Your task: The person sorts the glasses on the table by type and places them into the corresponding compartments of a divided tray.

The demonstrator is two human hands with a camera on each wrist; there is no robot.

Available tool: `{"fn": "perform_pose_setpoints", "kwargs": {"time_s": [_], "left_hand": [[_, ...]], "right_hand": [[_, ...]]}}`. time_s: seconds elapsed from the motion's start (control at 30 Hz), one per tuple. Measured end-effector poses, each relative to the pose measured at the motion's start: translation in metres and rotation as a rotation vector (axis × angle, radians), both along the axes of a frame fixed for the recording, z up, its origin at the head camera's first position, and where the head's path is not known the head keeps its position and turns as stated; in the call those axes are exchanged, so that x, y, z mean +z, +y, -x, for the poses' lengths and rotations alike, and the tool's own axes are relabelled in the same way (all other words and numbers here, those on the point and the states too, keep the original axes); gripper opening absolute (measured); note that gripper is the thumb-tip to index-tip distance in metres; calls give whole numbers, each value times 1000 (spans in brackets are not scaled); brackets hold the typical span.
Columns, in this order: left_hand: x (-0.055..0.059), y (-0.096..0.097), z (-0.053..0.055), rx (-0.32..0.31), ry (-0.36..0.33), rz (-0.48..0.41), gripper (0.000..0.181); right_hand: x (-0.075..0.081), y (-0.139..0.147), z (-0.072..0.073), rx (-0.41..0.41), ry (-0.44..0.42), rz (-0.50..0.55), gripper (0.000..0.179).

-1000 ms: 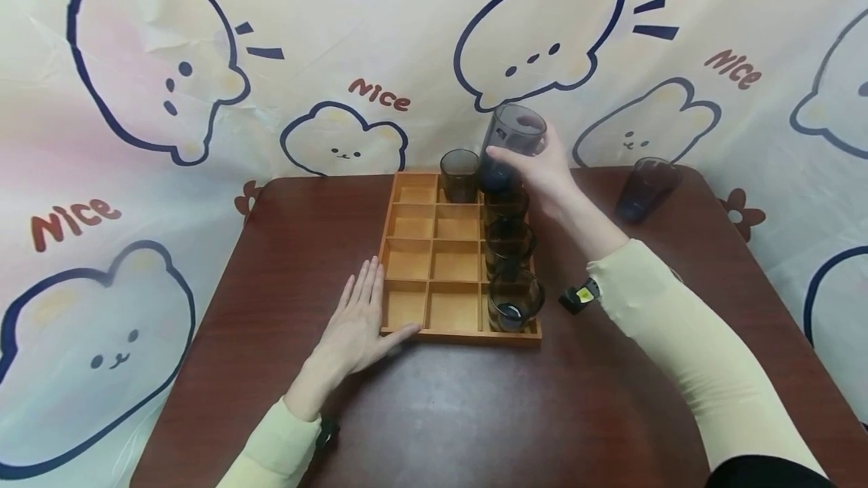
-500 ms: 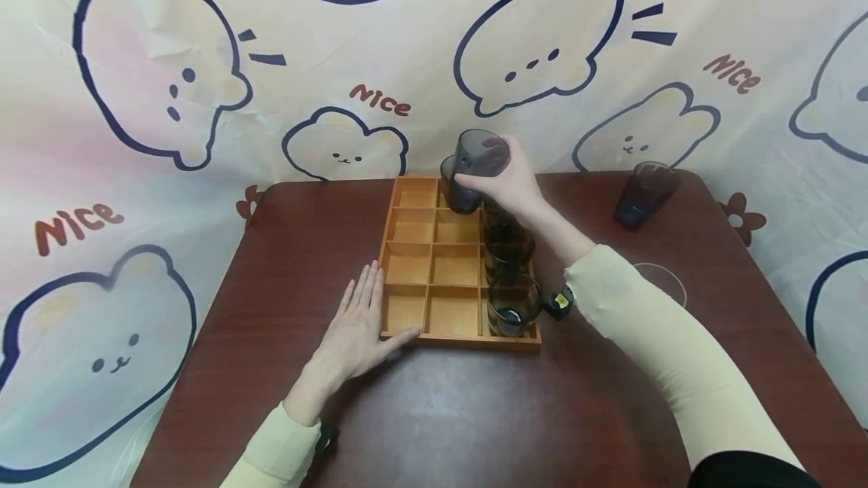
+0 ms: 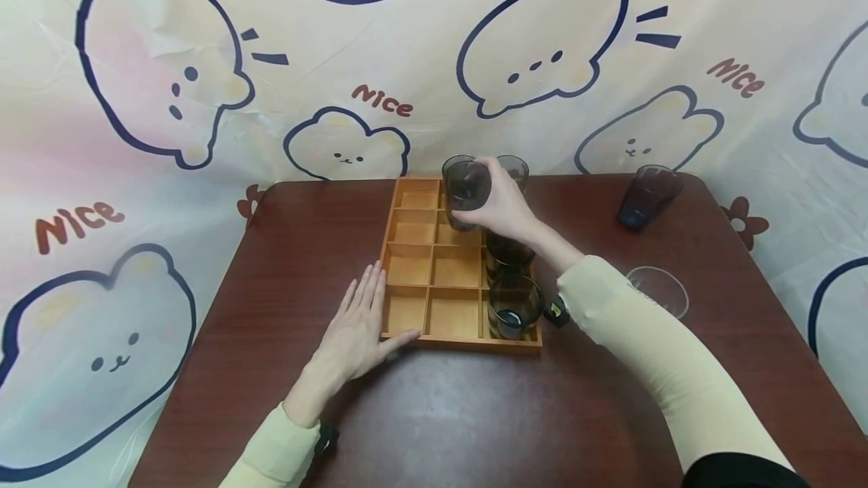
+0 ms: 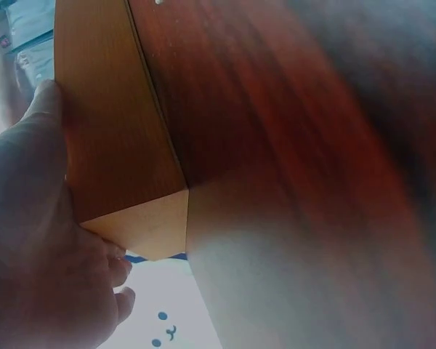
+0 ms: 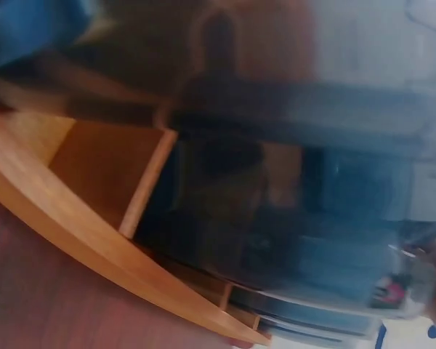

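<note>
My right hand (image 3: 505, 205) grips a smoky dark drinking glass (image 3: 468, 188) over the back part of a wooden compartment tray (image 3: 468, 342), at the middle column. In the right wrist view the dark glass (image 5: 276, 189) fills most of the picture, above the tray's dividers. Other dark glasses stand in the tray's right column, among them a front glass (image 3: 514, 309) and a back glass (image 3: 513, 169). My left hand (image 3: 349, 330) rests flat at the tray's front left corner, fingers straight along its side, thumb at the front edge. The left wrist view shows the tray's outer wall (image 4: 116, 109) against that hand.
Another dark glass (image 3: 647, 198) is at the far right of the brown table (image 3: 298, 247). A clear round rim (image 3: 678, 285) shows beside my right sleeve, partly hidden by it. A printed curtain (image 3: 420, 44) hangs right behind the table.
My right hand has moved left and down with the dark glass, from above the back right column to the middle column. The left hand has stayed in place.
</note>
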State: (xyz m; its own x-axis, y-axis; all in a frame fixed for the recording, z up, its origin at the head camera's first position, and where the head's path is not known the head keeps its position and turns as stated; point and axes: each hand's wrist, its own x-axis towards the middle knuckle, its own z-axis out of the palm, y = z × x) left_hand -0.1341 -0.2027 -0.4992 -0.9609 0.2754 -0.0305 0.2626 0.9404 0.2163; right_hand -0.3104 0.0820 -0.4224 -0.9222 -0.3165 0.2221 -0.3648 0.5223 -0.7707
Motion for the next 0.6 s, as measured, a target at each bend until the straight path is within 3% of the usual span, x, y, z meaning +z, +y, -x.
{"fn": "perform_pose_setpoints", "kwargs": {"time_s": [0.2, 0.6], "left_hand": [[1, 0, 1, -6, -6, 2, 124], [0, 3, 1, -21, -26, -43, 121]], "right_hand": [[-11, -4, 1, 52, 39, -101, 94], [-16, -4, 2, 32, 17, -179, 95]]}}
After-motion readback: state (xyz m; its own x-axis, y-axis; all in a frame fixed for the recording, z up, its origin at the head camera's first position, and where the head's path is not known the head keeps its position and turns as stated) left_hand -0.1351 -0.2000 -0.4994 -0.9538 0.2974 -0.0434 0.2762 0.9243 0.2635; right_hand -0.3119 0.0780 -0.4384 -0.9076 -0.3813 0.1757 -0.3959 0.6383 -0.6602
